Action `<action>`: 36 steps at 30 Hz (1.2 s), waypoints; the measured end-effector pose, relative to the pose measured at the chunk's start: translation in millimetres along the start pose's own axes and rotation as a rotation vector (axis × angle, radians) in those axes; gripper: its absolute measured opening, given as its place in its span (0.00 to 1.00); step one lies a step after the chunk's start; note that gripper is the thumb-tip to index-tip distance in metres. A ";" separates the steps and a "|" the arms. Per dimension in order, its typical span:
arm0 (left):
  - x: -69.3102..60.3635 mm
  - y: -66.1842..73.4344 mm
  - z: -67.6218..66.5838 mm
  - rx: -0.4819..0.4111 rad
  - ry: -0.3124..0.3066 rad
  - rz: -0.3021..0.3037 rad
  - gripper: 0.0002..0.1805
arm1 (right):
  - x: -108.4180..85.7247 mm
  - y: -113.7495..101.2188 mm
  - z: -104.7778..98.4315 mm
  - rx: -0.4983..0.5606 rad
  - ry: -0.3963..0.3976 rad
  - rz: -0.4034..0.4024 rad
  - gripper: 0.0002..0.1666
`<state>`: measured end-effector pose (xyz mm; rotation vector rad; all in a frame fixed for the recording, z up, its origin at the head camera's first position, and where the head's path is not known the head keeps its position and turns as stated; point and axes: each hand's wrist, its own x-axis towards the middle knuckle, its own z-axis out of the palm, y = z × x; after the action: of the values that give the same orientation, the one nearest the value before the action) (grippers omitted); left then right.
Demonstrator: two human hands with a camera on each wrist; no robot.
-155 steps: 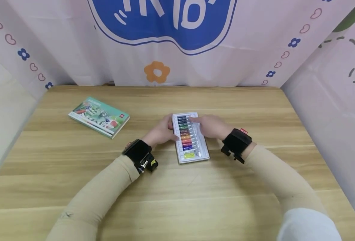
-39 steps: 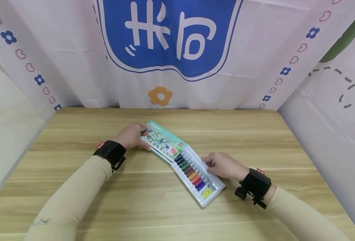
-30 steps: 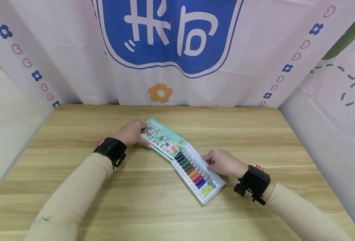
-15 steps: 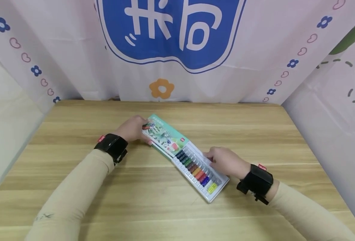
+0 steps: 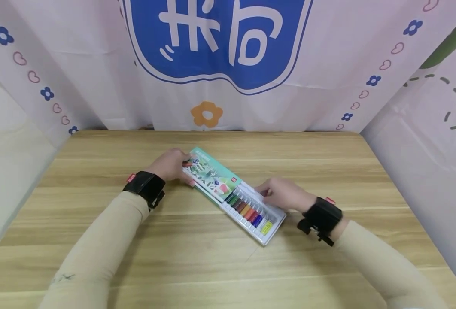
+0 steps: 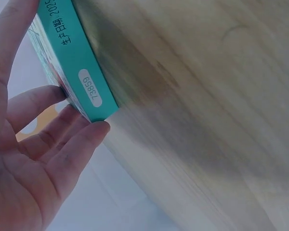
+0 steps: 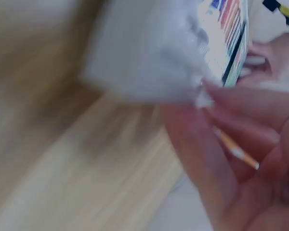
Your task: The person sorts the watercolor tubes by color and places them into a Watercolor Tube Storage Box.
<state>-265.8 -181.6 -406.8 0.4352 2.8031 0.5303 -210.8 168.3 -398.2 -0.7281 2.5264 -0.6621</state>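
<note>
My left hand (image 5: 170, 165) grips the far-left end of a green cardboard box (image 5: 212, 174) with a plant print. In the left wrist view, the thumb and fingers of that hand (image 6: 36, 173) hold the box's end (image 6: 79, 62). A white plastic tray (image 5: 277, 216) sticks out of the box's near-right end, its far part hidden inside. Small paint tubes (image 5: 247, 211) of several colours lie side by side in it. My right hand (image 5: 286, 195) pinches the tray's far-right edge. The right wrist view shows the pinching fingers close up, with the tray (image 7: 139, 57) blurred.
Box and tray lie on a wooden table (image 5: 197, 266). A printed cloth (image 5: 96, 77) hangs behind its back edge, and pale cloth walls (image 5: 413, 141) stand at both sides.
Earlier the box lay apart at left while both hands touched the tray. Left hand then took the box. Over the last half second the tray slid further in, covering the darkest tubes.
</note>
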 end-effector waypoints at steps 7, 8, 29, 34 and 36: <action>-4.1 -5.3 -2.9 -0.028 -0.003 -0.007 0.54 | -31.8 27.5 3.6 0.092 -0.075 -0.134 0.41; -4.8 -5.9 -4.9 -0.029 0.000 -0.009 0.54 | -32.0 25.9 4.0 0.073 -0.067 -0.145 0.41; 0.7 -2.3 -0.9 -0.027 0.002 0.006 0.54 | 39.9 -17.6 7.7 0.010 0.140 -0.019 0.30; 0.8 -3.7 -4.6 -0.027 0.003 -0.008 0.54 | 48.7 -24.1 8.7 -0.039 0.197 -0.062 0.31; 0.7 -3.9 -2.6 -0.041 -0.004 -0.004 0.54 | 51.0 -25.6 11.8 -0.064 0.205 -0.070 0.31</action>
<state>-268.1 -185.7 -406.1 0.4216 2.7835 0.5848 -234.4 115.8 -407.0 -0.8121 2.7299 -0.7156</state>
